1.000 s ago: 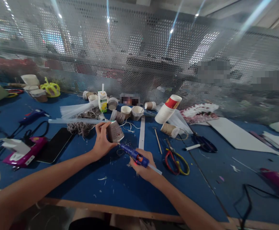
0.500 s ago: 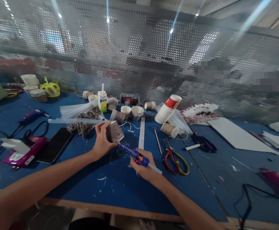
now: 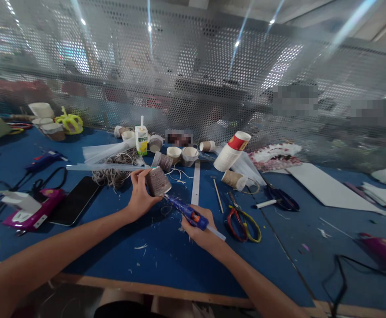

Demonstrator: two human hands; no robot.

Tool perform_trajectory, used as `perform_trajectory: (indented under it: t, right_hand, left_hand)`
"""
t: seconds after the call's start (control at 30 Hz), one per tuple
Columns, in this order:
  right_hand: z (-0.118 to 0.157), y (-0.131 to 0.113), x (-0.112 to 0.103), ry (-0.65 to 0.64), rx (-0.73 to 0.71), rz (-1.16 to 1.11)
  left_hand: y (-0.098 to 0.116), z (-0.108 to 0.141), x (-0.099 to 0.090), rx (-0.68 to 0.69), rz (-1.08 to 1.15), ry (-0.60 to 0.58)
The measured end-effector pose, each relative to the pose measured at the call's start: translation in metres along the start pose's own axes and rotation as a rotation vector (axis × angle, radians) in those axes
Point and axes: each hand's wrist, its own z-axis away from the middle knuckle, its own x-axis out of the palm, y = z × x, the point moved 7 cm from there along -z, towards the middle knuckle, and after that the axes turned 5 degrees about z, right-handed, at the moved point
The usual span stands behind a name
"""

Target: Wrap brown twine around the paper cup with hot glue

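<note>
My left hand [image 3: 141, 196] is closed round a small paper cup [image 3: 158, 181] wrapped in grey-brown cord, holding it tilted on its side just above the table. In my right hand [image 3: 199, 227] is a blue glue gun [image 3: 188, 212], its nozzle pointing up and left at the lower rim of the cup. A clear glue stick [image 3: 216, 232] sticks out of the back of the gun. Whether the nozzle touches the cup I cannot tell. Behind the left hand lies a tangled heap of grey cord [image 3: 113, 170], with long glue sticks [image 3: 106, 167] across it.
Scissors [image 3: 242, 223] with red and yellow handles lie right of my right hand. A phone [image 3: 76, 201] and a purple power strip [image 3: 36, 210] are at left. Farther back stand a drink carton [image 3: 141, 141], several cups and a leaning cup stack [image 3: 227, 154], before a perforated metal screen [image 3: 193, 79].
The glue gun's nozzle has shifted slightly right along the cup's lower rim, and my right hand has moved a little right with it. The cup has turned slightly in my left hand.
</note>
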Motion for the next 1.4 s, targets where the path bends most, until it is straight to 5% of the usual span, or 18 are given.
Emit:
perform_trajectory:
  t: [1.4]
  right_hand:
    - [-0.001, 0.01, -0.015, 0.129, 0.125, -0.061]
  left_hand:
    - [-0.013, -0.001, 0.002, 0.009, 0.265, 0.022]
